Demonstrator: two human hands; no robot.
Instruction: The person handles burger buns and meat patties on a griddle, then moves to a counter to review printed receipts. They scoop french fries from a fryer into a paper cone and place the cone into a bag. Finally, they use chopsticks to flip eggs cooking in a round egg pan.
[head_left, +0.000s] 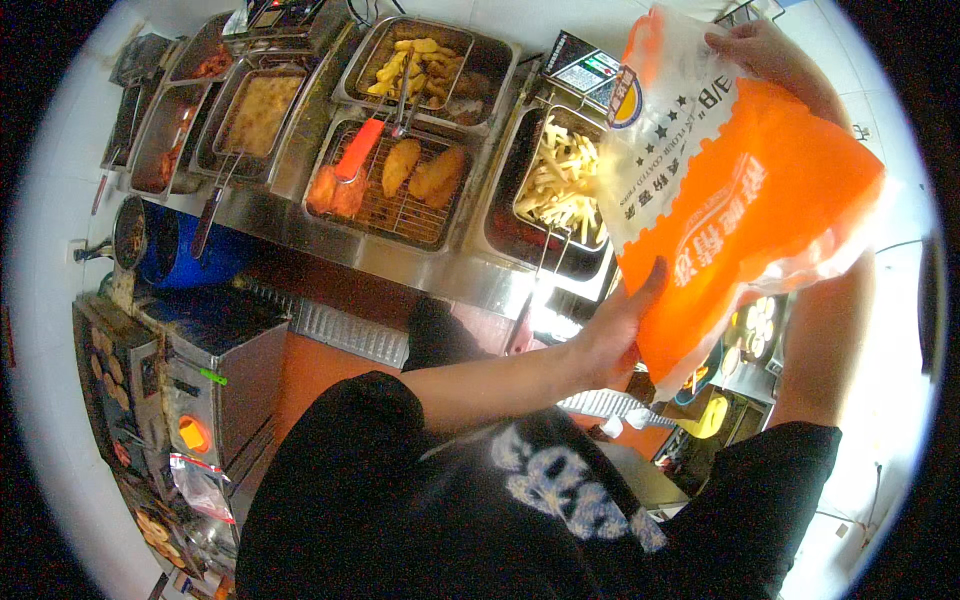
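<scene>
A large orange and clear plastic bag of fries (757, 202) that bears printing is tilted over a wire fry basket (546, 232). My left hand (619, 326) grips its near lower edge, thumb on the orange side. At the far upper corner my right hand (750, 52) has hold of the clear film. Pale cut fries (559, 176) fill much of the basket, right up against the bag's left side. The bag hides the basket's right part. The basket sits in a steel fryer well (502, 214), its handle (521, 322) pointing towards me.
Left of the fryer, a draining rack (390, 217) holds breaded fried pieces and red-handled tongs (360, 150). Behind it is a pan of fried food (420, 64). Another basket (262, 112) sits in foamy oil. A digital scale (585, 71) stands behind the fries. A steel appliance (217, 375) is lower left.
</scene>
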